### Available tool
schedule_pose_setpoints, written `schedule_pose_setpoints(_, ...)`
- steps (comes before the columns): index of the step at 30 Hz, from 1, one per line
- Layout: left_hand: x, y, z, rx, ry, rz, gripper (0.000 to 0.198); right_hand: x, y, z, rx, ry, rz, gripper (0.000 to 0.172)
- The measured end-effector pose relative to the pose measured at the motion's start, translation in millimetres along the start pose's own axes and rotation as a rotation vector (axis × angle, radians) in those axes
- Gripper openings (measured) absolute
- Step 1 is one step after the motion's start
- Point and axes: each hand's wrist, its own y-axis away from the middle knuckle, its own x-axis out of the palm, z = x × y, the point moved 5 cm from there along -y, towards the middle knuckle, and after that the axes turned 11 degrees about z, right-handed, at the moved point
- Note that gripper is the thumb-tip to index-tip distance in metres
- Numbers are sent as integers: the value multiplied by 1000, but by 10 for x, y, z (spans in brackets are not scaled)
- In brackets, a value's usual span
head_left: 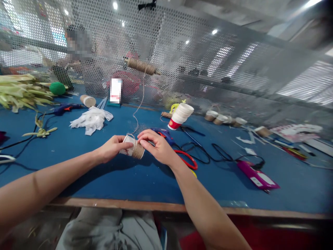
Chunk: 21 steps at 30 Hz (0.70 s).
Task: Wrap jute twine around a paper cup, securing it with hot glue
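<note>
My left hand grips the white end of a small paper cup lying sideways above the blue table. Brown twine covers the cup's right half. My right hand has its fingers closed over the wrapped end. A thin twine strand runs from the cup up to a twine spool mounted on the perforated metal screen.
Blue glue gun, red-handled scissors and black cables lie right of my hands. A stack of paper cups, several wrapped cups, white lace, dried leaves, a pink device. A person sits behind the screen.
</note>
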Motion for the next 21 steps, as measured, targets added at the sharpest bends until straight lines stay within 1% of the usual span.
schedule_pose_setpoints(4, -1, 1, 1, -13, 6, 9, 22, 23, 4, 44, -61, 22, 33, 11)
schedule_pose_setpoints(7, 4, 7, -1, -19, 7, 10, 22, 37, 2, 74, -70, 40, 49, 11)
schedule_pose_setpoints(12, 14, 13, -7, -9, -15, 18, 21, 31, -1, 70, -19, 46, 29, 10)
schedule_pose_setpoints(14, 20, 12, -6, 1, -31, 26, 21, 35, -1, 51, -11, 40, 20, 13)
schedule_pose_setpoints(18, 52, 17, 3, 9, -51, 44, 30, 82, -9, 30, -32, 13, 61, 18)
schedule_pose_setpoints(21, 60, 24, 18, -16, -101, 16, 33, 105, -13, 11, 25, -32, 61, 19)
